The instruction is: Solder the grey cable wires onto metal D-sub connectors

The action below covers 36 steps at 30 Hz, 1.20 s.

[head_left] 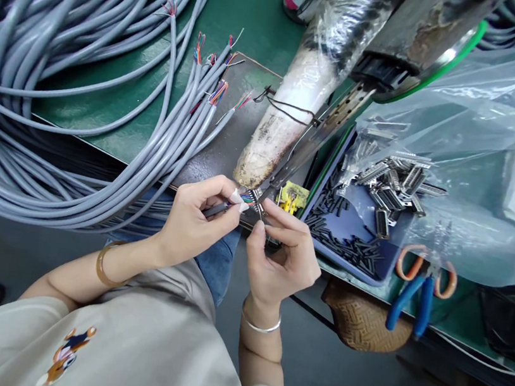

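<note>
My left hand (201, 214) is closed in a pinch on the end of a grey cable (217, 210), and its fingertips wear white coverings. Coloured wires (248, 199) fan out from that end toward a small metal connector (257, 195). My right hand (281, 247) is closed too, thumb and fingers pinching a thin wire (260, 214) beside the connector. Just above the hands, the tip of a soldering iron (284, 170) points down at the connector. Beside the iron, the end of a white wrapped tube (263, 149) hangs close over the work.
Grey cables (99, 158) with stripped ends are heaped at left. A blue tray (352, 271) at right holds black sleeves (354, 251) and metal connectors (398, 181), partly under a plastic bag (483, 154). Cutters (416, 292) lie at the table's edge. A yellow block (291, 198) stands near my right hand.
</note>
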Each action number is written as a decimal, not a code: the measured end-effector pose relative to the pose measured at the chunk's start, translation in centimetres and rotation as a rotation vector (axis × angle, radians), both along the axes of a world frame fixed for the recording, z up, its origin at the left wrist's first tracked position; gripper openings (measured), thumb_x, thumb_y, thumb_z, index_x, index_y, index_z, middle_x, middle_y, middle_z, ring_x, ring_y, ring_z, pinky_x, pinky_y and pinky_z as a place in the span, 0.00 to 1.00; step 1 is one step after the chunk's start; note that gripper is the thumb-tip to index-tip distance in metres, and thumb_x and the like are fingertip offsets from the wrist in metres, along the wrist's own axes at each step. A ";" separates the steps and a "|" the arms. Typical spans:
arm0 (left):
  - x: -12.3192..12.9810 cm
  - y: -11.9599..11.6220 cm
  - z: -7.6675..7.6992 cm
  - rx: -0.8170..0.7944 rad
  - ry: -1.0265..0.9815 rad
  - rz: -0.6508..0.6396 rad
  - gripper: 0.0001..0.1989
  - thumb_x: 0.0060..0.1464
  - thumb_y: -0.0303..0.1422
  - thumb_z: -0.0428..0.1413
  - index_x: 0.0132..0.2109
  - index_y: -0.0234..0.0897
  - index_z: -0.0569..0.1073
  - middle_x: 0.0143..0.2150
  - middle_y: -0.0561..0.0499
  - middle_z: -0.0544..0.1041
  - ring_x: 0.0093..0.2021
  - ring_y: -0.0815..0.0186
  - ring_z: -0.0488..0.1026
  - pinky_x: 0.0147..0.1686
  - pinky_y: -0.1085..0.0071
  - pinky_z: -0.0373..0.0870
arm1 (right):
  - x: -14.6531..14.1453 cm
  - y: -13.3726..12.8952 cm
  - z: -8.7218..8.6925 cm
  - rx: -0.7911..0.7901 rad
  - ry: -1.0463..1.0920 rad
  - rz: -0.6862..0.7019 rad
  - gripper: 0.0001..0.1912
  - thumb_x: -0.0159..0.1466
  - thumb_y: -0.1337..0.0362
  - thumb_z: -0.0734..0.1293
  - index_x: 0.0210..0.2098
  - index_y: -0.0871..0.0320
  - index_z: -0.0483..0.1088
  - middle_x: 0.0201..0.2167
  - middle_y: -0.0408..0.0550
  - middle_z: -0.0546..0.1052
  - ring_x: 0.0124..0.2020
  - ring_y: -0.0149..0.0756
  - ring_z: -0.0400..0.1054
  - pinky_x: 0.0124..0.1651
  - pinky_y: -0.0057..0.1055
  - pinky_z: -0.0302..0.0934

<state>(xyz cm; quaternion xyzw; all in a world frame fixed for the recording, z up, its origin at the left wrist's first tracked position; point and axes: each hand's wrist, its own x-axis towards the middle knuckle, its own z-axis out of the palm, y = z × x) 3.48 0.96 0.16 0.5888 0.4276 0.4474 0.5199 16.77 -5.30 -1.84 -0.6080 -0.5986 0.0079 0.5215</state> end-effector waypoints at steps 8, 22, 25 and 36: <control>-0.1 0.1 0.5 0.064 -0.008 0.000 0.07 0.56 0.28 0.62 0.32 0.36 0.72 0.25 0.55 0.71 0.26 0.73 0.69 0.26 0.79 0.67 | 0.0 0.3 1.2 0.009 -0.019 -0.011 0.11 0.62 0.75 0.73 0.36 0.54 0.71 0.45 0.47 0.85 0.41 0.36 0.82 0.44 0.34 0.79; -0.8 -0.1 -0.2 0.210 0.005 -0.063 0.03 0.58 0.24 0.61 0.36 0.34 0.75 0.37 0.48 0.81 0.29 0.73 0.74 0.27 0.78 0.68 | -0.1 -0.3 0.8 -0.038 -0.013 0.000 0.10 0.63 0.74 0.72 0.36 0.54 0.70 0.45 0.46 0.85 0.41 0.34 0.81 0.43 0.32 0.78; -0.9 0.1 -0.3 0.370 0.075 -0.048 0.05 0.59 0.21 0.60 0.36 0.34 0.75 0.37 0.49 0.81 0.31 0.72 0.74 0.29 0.78 0.68 | 0.0 -0.2 0.9 -0.028 -0.047 -0.004 0.10 0.63 0.74 0.72 0.36 0.54 0.71 0.45 0.46 0.85 0.41 0.34 0.81 0.42 0.31 0.78; -0.6 0.6 0.4 0.444 0.112 -0.035 0.07 0.60 0.21 0.59 0.35 0.35 0.72 0.30 0.54 0.74 0.27 0.75 0.67 0.26 0.78 0.63 | 0.0 0.7 1.4 0.007 -0.057 -0.025 0.10 0.61 0.74 0.75 0.37 0.54 0.74 0.43 0.45 0.85 0.40 0.33 0.81 0.45 0.31 0.77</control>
